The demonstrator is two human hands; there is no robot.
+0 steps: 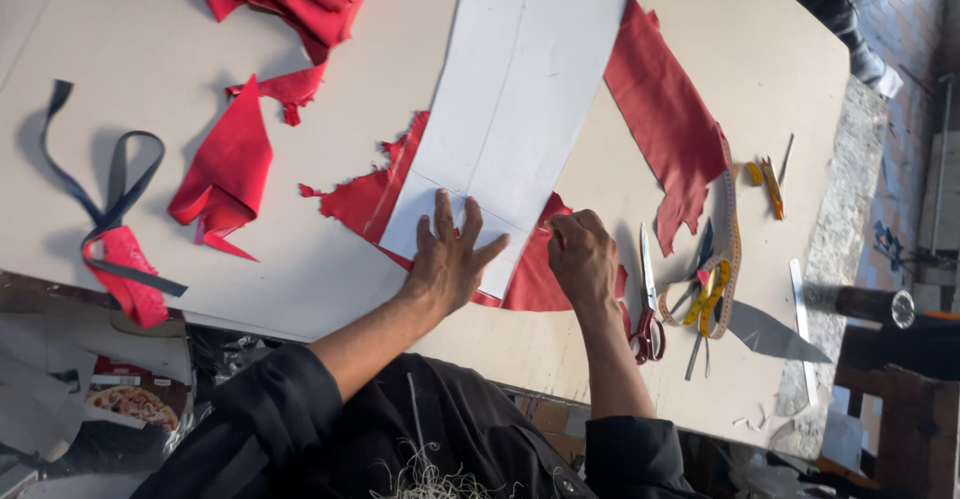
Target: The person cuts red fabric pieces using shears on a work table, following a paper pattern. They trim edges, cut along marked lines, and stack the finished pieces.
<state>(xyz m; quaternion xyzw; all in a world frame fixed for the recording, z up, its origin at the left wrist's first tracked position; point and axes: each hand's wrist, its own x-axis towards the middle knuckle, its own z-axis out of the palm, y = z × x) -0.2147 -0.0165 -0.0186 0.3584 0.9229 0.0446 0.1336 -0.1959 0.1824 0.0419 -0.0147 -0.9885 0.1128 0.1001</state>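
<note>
Template (510, 89) of pale card is laid at frame centre, running from top edge down to the hands, over red fabric (665, 119) on the table (300, 259). Left hand (450, 259) is pressed flat on the template's lower corner, fingers spread apart. Right hand (582, 257) is curled shut just beside the template's lower right edge; a thin marker seems pinched in it, too small to be sure. Card is judged light and stiff, likely to slide on the cloth, so best held down by a flat palm near the edge being traced. Fabric is judged soft, limp, light, easily shifted; best taken at a free edge. Scissors (648, 309) and tape measure (722, 259) are seen right of centre, red scraps (228, 169) upper left. A printed box (130, 399) with a food photo, red and white, is seen lower left under the table edge
</note>
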